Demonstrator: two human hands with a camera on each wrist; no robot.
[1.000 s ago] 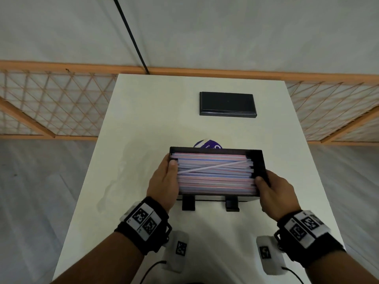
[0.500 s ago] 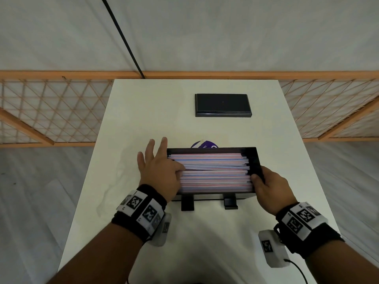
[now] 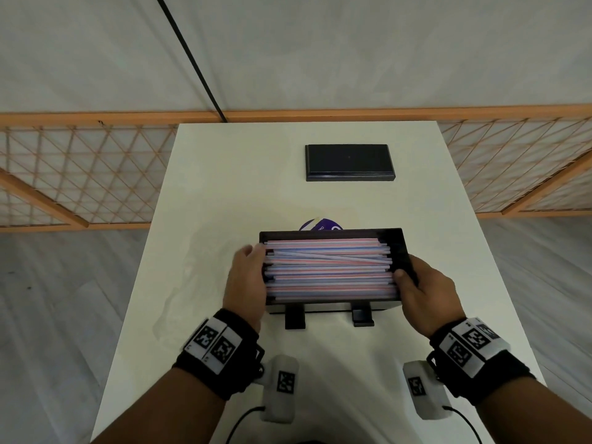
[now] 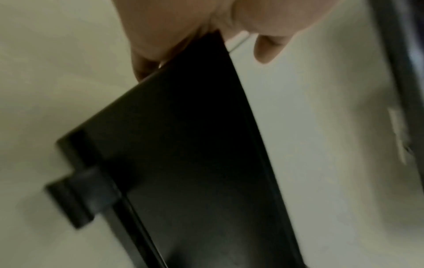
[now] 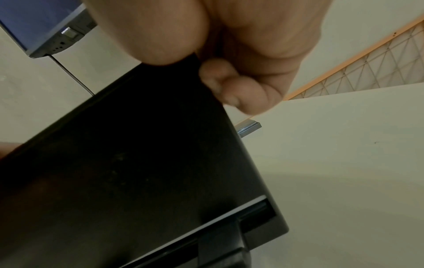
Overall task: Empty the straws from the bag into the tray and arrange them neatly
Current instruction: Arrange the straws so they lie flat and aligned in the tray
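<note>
The black tray is full of pink, blue and white straws lying lengthwise, with one or two slightly crossed near the top. The tray is tipped toward me, and its two feet show at the front. My left hand grips its left end, thumb by the straw ends. My right hand grips the right end, thumb inside the rim. Both wrist views show the tray's dark underside with fingers curled at its edge. A purple-and-white piece, perhaps the bag, peeks out behind the tray.
A flat black rectangular lid or block lies at the far side of the white table. An orange lattice fence runs behind and beside the table. A faint clear film lies left of the tray. A screen shows in the right wrist view.
Half a second ago my left hand had its fingers spread at the tray's left end; now it grips that end again. My right hand has kept its hold.
</note>
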